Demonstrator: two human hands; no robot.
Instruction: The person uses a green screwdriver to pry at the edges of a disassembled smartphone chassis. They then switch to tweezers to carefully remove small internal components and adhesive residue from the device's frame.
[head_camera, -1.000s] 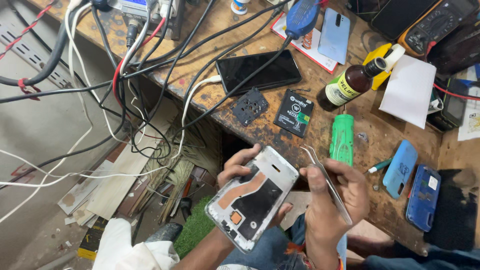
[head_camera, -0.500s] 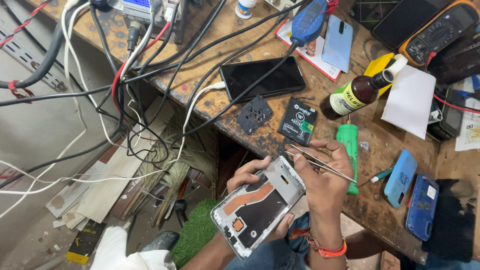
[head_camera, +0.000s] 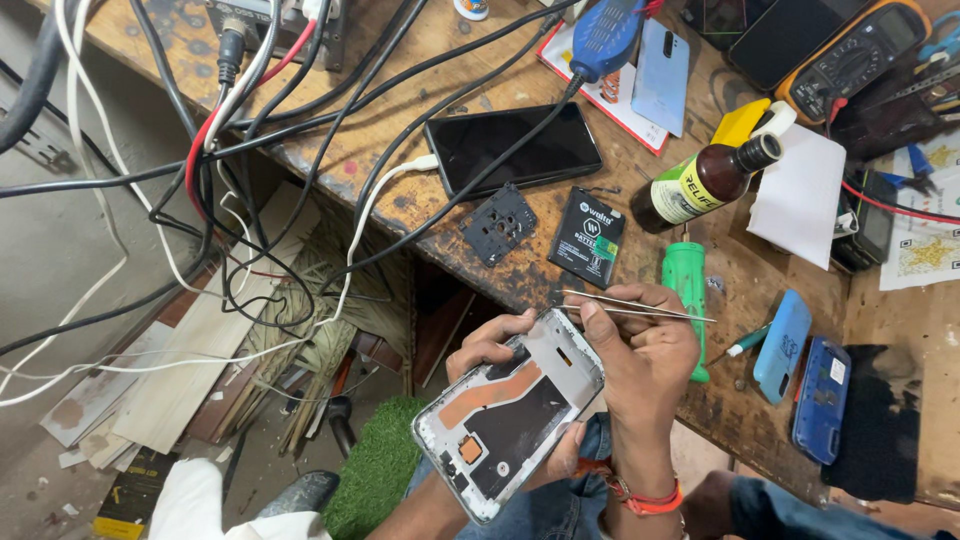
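My left hand cradles an opened phone frame from below, its silver mid-frame and copper strip facing up, held over my lap just off the bench edge. My right hand rests against the frame's upper end and pinches a pair of metal tweezers, whose tips point right over the bench. A phone battery and a small black plastic part lie on the wood just above my hands. A green cylindrical tool lies beside my right hand.
The worn wooden bench carries a black phone, brown bottle, yellow multimeter, blue phone cases, white paper and many cables. Below lie scrap boards and a green mat.
Both hands have lifted the phone frame up toward the bench edge. The tweezers have swung from pointing down to lying level, tips to the right.
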